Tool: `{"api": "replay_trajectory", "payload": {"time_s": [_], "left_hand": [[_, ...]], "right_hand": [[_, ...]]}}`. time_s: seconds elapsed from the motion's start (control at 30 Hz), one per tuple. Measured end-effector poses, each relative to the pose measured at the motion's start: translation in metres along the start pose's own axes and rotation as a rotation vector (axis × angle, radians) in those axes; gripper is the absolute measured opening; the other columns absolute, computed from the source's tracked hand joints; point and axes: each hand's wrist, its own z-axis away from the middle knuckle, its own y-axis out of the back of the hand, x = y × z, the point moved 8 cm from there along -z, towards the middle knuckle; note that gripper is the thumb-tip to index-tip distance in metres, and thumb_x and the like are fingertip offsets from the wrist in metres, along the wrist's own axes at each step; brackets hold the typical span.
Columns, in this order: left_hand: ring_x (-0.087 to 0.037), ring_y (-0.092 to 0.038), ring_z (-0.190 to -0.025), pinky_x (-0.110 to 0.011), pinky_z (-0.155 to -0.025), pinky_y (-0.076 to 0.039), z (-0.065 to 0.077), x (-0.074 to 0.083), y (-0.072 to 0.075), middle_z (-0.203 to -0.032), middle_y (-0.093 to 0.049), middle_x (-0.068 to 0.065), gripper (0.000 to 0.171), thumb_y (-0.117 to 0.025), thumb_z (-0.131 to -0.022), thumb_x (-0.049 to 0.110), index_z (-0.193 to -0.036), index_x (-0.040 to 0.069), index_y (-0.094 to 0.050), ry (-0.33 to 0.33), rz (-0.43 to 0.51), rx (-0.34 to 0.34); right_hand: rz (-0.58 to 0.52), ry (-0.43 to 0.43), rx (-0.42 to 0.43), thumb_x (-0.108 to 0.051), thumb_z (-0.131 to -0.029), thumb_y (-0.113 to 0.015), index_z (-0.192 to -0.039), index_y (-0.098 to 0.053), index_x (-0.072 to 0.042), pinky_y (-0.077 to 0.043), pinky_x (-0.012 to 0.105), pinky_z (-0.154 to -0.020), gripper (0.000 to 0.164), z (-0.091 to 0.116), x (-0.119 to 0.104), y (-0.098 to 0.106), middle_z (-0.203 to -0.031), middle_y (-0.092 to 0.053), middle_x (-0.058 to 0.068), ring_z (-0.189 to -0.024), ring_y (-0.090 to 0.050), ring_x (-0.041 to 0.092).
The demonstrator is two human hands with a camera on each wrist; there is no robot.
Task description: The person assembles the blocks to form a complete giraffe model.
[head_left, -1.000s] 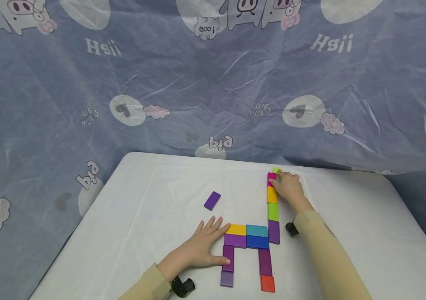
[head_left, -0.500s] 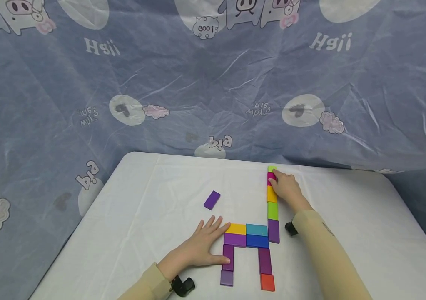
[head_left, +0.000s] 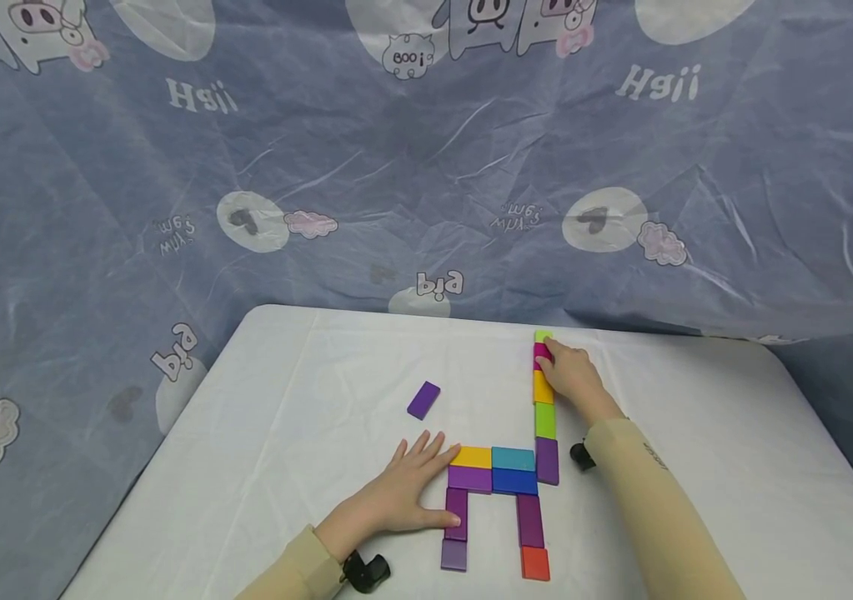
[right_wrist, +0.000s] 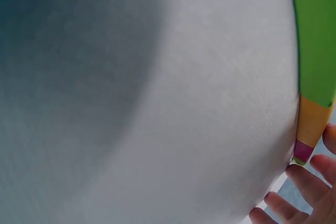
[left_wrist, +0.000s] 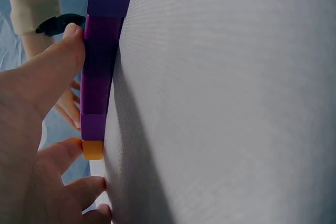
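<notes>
Flat coloured blocks lie edge to edge on the white table. My left hand [head_left: 399, 492] is spread at their left side, its thumb on a dark purple block [head_left: 456, 504] and its index fingertip at the corner of a yellow block [head_left: 474, 456]. The left wrist view shows that thumb against the purple block's edge [left_wrist: 97, 93]. At the far end of a tall column, my right hand [head_left: 576, 373] touches the lime end block [head_left: 542, 335] and the magenta block [head_left: 540, 357] below it. Its fingers [right_wrist: 310, 184] look fairly straight in the right wrist view.
Teal [head_left: 513, 458] and blue [head_left: 514, 481] blocks join the column to the left part. Two legs point toward me, one ending in a red block [head_left: 535, 563]. A loose purple block [head_left: 423, 400] lies apart at the left. A patterned grey-blue cloth [head_left: 411, 167] hangs behind the table.
The lime end block has slid left from beside the magenta block's top corner into line with the column, with my right fingertips at it. My left hand has stayed in place.
</notes>
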Motion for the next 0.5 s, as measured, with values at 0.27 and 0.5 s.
{"api": "replay_trajectory", "payload": {"time_s": [0.27, 0.5], "left_hand": [[-0.029, -0.007, -0.154, -0.057, -0.123, -0.006, 0.0, 0.001, 0.0, -0.166, -0.016, -0.006, 0.096, -0.066, -0.082, 0.065, -0.158, 0.026, -0.023, -0.003, -0.001, 0.008], [-0.03, -0.006, -0.154, -0.056, -0.123, -0.005, 0.0, 0.0, 0.0, -0.166, -0.015, -0.006, 0.096, -0.066, -0.082, 0.065, -0.158, 0.026, -0.022, -0.006, 0.002, 0.004]], "right_hand": [[-0.076, 0.012, -0.04, -0.032, -0.104, -0.045, -0.153, -0.026, 0.002, -0.027, 0.06, -0.115, 0.063, 0.014, -0.004, 0.023, -0.153, -0.034, 0.03, -0.14, -0.033, 0.048], [0.021, -0.018, -0.188, -0.037, -0.101, -0.049, -0.138, -0.048, 0.008, -0.044, 0.06, -0.103, 0.058, 0.048, 0.005, 0.051, -0.136, -0.052, 0.032, -0.12, -0.052, 0.047]]}}
